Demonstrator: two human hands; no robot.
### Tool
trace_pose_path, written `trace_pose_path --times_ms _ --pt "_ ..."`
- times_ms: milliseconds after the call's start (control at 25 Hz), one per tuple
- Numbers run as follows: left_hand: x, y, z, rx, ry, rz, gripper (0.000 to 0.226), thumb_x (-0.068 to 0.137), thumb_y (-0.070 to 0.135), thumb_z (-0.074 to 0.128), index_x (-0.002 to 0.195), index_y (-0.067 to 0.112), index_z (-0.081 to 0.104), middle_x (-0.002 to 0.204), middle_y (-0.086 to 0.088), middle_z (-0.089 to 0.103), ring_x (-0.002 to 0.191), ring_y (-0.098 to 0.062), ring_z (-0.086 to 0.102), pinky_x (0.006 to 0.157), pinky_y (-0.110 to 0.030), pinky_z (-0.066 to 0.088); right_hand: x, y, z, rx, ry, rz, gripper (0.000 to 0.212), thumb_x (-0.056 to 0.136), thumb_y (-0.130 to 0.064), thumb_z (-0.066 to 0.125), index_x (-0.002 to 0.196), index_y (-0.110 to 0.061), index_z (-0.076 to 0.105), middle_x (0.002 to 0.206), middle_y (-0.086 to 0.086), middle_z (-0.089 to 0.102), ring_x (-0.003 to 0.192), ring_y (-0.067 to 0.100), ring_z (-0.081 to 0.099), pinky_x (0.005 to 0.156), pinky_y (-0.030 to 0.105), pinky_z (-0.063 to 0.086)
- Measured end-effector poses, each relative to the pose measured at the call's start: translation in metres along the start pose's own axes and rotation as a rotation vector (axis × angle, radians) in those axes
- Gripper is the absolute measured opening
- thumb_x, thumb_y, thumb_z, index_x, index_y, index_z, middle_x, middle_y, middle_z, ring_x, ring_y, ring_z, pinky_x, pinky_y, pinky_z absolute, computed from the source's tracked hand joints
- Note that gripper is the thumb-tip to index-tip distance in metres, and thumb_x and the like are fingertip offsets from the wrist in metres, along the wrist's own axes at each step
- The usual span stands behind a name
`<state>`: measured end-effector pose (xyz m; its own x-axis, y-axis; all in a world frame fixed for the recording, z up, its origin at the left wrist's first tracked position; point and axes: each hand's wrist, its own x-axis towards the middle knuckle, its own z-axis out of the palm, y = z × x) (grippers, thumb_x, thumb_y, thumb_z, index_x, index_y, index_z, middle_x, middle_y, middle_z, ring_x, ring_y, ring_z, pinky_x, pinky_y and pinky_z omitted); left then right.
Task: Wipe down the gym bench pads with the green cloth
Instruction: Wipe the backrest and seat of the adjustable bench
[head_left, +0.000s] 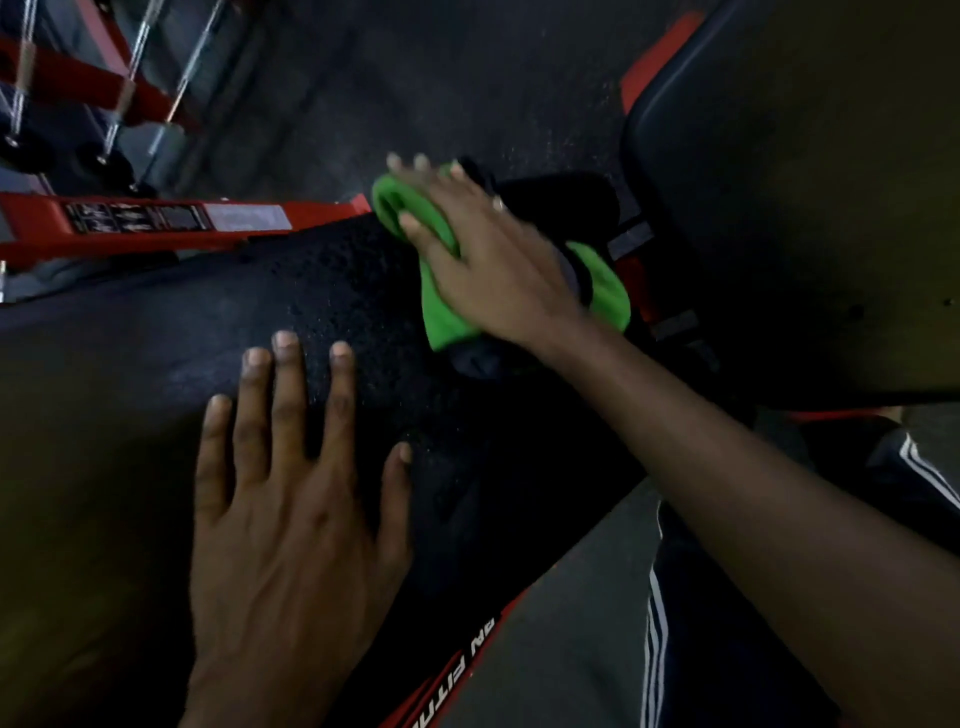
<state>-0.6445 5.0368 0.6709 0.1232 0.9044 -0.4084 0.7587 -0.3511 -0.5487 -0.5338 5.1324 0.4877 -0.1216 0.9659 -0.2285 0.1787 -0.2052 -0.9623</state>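
Note:
A long black bench pad (156, 364) runs from the left edge to the centre, its surface speckled with droplets. My right hand (483, 260) lies flat on the green cloth (447, 317) at the pad's far end, pressing it down; part of the cloth sticks out on each side of the hand. My left hand (291, 499) rests flat on the pad nearer to me, fingers spread, holding nothing. A second black pad (779, 182) rises at the upper right, beyond a gap with red frame parts.
A red machine frame (156, 221) with a label strip runs along the far side of the pad at the left. Metal cables and rods (130, 67) hang at the top left. Dark rubber floor (441, 78) lies beyond. My striped trouser leg (675, 623) is at the lower right.

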Motion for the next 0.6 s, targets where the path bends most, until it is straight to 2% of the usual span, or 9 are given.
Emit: trace_pose_path --times_ms 120,240,400,600 --pt "0.001 0.001 0.000 0.011 -0.003 -0.011 0.073 0.095 0.050 0.040 0.158 0.014 0.029 0.165 -0.018 0.019 0.154 -0.031 0.014 0.124 -0.045 0.009 0.011 -0.009 0.006 -0.037 0.028 0.016 0.049 0.106 -0.048 0.035 0.154 -0.038 0.032 0.162 -0.011 0.029 0.150 0.014 0.024 0.119 0.049 0.026" --pt "0.001 0.002 -0.001 0.007 -0.008 -0.025 0.074 0.095 0.049 0.040 0.158 0.014 0.028 0.165 -0.018 0.018 0.154 -0.031 0.012 0.124 -0.046 0.009 -0.057 -0.015 0.015 -0.037 0.051 -0.069 0.054 0.105 -0.047 0.036 0.157 -0.034 0.025 0.164 -0.009 0.024 0.152 0.017 0.019 0.117 0.049 0.033" --pt "0.003 0.003 -0.001 0.018 -0.013 -0.018 0.075 0.094 0.049 0.040 0.158 0.013 0.027 0.165 -0.018 0.017 0.154 -0.032 0.012 0.124 -0.048 0.010 -0.123 -0.007 0.020 -0.105 -0.049 -0.108 0.059 0.105 -0.043 0.039 0.158 -0.037 0.016 0.166 -0.015 0.014 0.154 0.010 0.011 0.118 0.047 0.031" --pt "0.003 0.004 0.000 0.029 -0.018 -0.016 0.076 0.094 0.049 0.040 0.159 0.013 0.024 0.166 -0.019 0.015 0.154 -0.032 0.011 0.124 -0.048 0.008 -0.041 -0.002 0.013 -0.029 0.045 -0.093 0.057 0.102 -0.032 0.046 0.156 -0.032 0.029 0.162 -0.008 0.030 0.151 0.015 0.022 0.117 0.046 0.033"
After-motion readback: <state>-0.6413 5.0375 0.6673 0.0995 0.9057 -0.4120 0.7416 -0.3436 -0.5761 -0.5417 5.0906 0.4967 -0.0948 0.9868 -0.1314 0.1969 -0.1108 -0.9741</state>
